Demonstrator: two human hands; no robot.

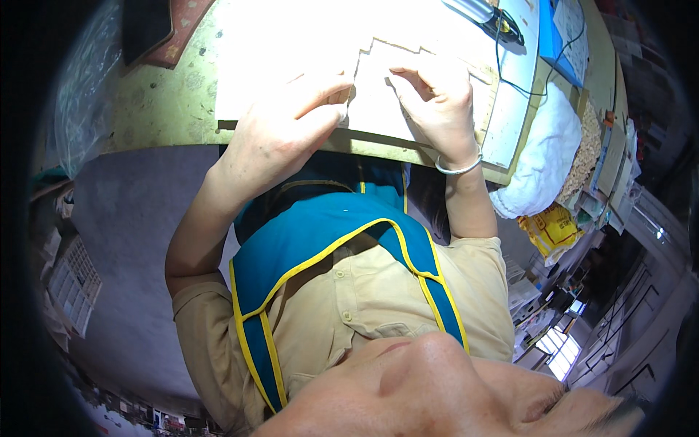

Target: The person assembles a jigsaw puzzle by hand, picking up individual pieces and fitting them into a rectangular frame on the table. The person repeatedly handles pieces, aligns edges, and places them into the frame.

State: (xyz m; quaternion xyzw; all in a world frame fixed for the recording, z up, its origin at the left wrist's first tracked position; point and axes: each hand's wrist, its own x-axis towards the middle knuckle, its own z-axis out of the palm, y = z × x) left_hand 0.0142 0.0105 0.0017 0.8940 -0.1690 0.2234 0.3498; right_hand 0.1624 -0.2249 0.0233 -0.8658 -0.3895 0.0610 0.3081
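Note:
Strong glare washes out much of the worktop. My left hand [286,120] rests over white sheet-like material [240,82], its thumb and forefinger near the edge of a flat, pale, stepped piece [374,104]. To the right, my right hand [442,106], with a bangle [460,165] at its wrist, is bent over the same piece. Its thumb and forefinger tips are close together. Whether anything small is between the fingers of either hand cannot be made out. Thin dark lines mark the piece's stepped outline.
A silver and black corded device [489,19] lies at the upper right, beside a blue box [557,46]. White cloth [546,153] and a yellow packet [551,229] are at the right edge. Clear plastic [84,87] and a reddish board [183,33] lie at left.

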